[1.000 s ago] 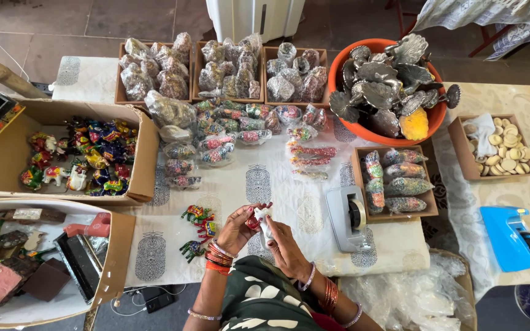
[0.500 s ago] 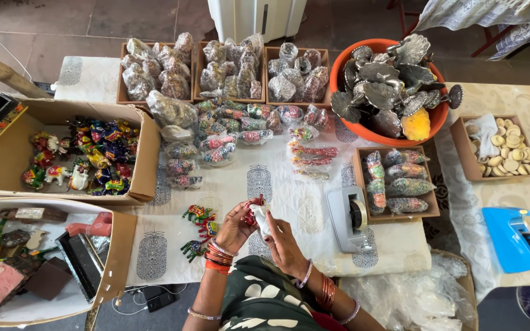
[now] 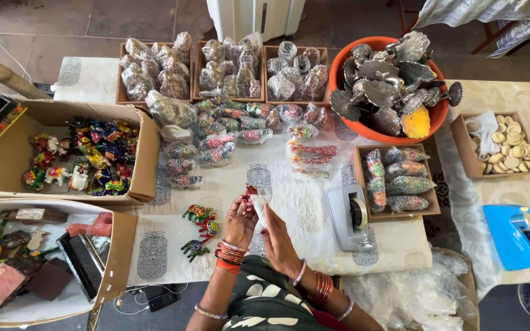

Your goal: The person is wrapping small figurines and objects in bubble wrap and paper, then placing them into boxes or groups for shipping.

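My left hand (image 3: 238, 222) and my right hand (image 3: 278, 239) meet over the white printed cloth (image 3: 314, 214), both closed on a small red painted figurine in a clear plastic wrapper (image 3: 254, 199). The figurine's red end sticks out above my left fingers; the wrapper lies against my right thumb. Just left of my left hand, several colourful painted animal figurines (image 3: 199, 228) lie loose on the cloth. Bangles circle both wrists.
A grey tape dispenser (image 3: 351, 214) stands right of my hands. Wrapped packets (image 3: 228, 125) fill wooden trays at the back. An orange bowl (image 3: 437, 116) holds metal pieces. Cardboard boxes (image 3: 148, 159) sit left, clear bags (image 3: 412, 294) at lower right, a blue dispenser (image 3: 513, 236) far right.
My hands have stayed in place; the fingers have shifted slightly around the wrapped figurine, drawing the plastic closer about it.
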